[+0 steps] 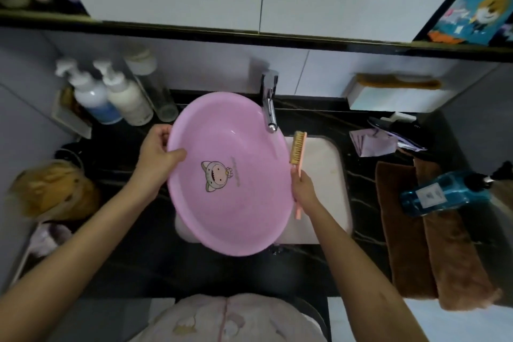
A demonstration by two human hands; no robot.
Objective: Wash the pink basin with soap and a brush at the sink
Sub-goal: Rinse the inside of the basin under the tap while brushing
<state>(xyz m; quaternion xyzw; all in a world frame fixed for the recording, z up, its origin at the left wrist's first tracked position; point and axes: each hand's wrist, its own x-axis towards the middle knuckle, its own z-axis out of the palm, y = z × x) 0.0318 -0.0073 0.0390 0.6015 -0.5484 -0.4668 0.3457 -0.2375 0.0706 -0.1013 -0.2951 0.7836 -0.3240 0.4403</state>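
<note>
We hold the basin (pixel 230 175) tilted over the sink (pixel 329 175). Our left hand (pixel 158 158) grips its rim at 9 o'clock, thumb lying inside. The bowl shows only a printed cartoon figure on its bottom; the line of writing beside the figure is too small to read.

Our right hand (pixel 304 189) is curled round the handle of the brush (pixel 298 151) at the basin's 3 o'clock. The bristles face the rim, and we cannot tell whether they touch it.

At 12 o'clock the rim sits under the tap (pixel 269 103); at 6 o'clock it overhangs the sink's front edge. Bare white sink lies open past the brush at 3 o'clock.

Two pump bottles (pixel 111 100) stand at 10 o'clock. A blue bottle (pixel 444 193) of blue liquid lies on brown towels (pixel 416 230) at 3 o'clock, its label unreadable.
</note>
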